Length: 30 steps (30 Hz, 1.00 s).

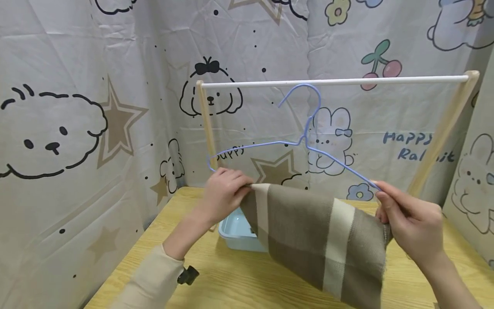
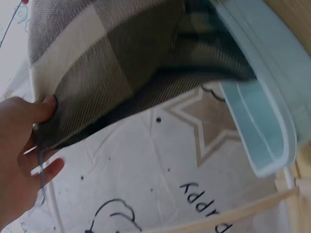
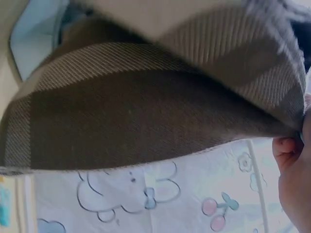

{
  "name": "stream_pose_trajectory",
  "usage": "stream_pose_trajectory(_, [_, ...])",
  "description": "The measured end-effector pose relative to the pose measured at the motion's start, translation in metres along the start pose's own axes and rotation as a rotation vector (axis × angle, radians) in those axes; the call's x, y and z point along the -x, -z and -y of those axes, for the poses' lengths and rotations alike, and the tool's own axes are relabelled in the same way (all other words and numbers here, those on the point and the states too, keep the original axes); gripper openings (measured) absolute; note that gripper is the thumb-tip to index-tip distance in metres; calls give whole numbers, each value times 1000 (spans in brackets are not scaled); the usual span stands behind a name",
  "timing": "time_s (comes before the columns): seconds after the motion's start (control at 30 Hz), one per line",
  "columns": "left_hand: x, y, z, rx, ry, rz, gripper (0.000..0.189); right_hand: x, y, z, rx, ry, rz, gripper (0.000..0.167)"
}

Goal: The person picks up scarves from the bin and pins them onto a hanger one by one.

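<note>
A brown-and-cream plaid scarf [image 1: 299,223] hangs in a sag between my two hands. Just behind its top edge is a thin blue wire clothes hanger [image 1: 335,159], hook upward. My left hand [image 1: 227,193] pinches the scarf's upper left corner, close to the hanger's left end; in the left wrist view its thumb lies on the plaid cloth [image 2: 97,73] and the wire passes by the fingers. With thumb and forefinger, my right hand [image 1: 413,223] pinches the hanger's right end and also grips the scarf's right edge. The right wrist view shows the folded cloth [image 3: 112,116] drooping from that hand.
Beyond the hanger stands a drying rack with a white rail [image 1: 347,80] and wooden posts [image 1: 444,133]. Partly behind the scarf, a light-blue plastic basin [image 1: 241,242] sits on the yellow wood-grain table [image 1: 216,279]. A cartoon-printed curtain [image 1: 127,201] surrounds the table.
</note>
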<state>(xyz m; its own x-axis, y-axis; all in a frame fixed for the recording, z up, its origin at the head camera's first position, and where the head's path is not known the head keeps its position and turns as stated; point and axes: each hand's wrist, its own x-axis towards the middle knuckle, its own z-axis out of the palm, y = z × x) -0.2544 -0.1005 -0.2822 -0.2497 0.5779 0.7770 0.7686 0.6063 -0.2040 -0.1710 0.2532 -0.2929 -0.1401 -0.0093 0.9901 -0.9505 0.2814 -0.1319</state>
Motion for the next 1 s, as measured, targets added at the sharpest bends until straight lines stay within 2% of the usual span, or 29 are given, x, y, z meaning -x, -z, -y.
stream_pose_trajectory(0.1, [3,10,5,92,38,66,11,-11,4,1,0,19,-1,19])
stream_pose_trajectory(0.2, [1,19,-1,143,50,153,26,-20,2,3,9,30,-6,20])
stream_pose_trajectory(0.3, [-10,22,-13,148,1,211,48,-28,-3,6,44,46,-19,21])
stream_pose_trajectory(0.37, [-19,21,-20,129,-38,208,55,-33,-8,7,73,64,-32,22])
stream_pose_trajectory(0.47, [-29,18,-26,86,-64,179,47,-40,-12,9,74,87,-48,23])
stream_pose_trajectory(0.57, [-34,18,-26,19,-59,154,34,-46,-11,9,82,105,-38,24])
stream_pose_trajectory(0.67, [-37,22,-23,-42,-50,157,32,-50,-5,8,77,108,-16,24])
stream_pose_trajectory(0.8, [-40,25,-20,-55,-33,179,33,-49,2,4,59,94,-9,24])
stream_pose_trajectory(0.87, [-40,25,-18,-37,-35,150,34,-48,5,3,71,91,-15,24])
stream_pose_trajectory(0.9, [-40,26,-15,-22,-36,107,34,-48,7,2,80,87,-23,24])
stream_pose_trajectory(0.93, [-39,27,-11,-10,-38,45,35,-48,9,1,93,80,-29,25])
stream_pose_trajectory(1.0, [-38,29,-2,11,-36,-120,33,-49,13,1,98,74,-46,26])
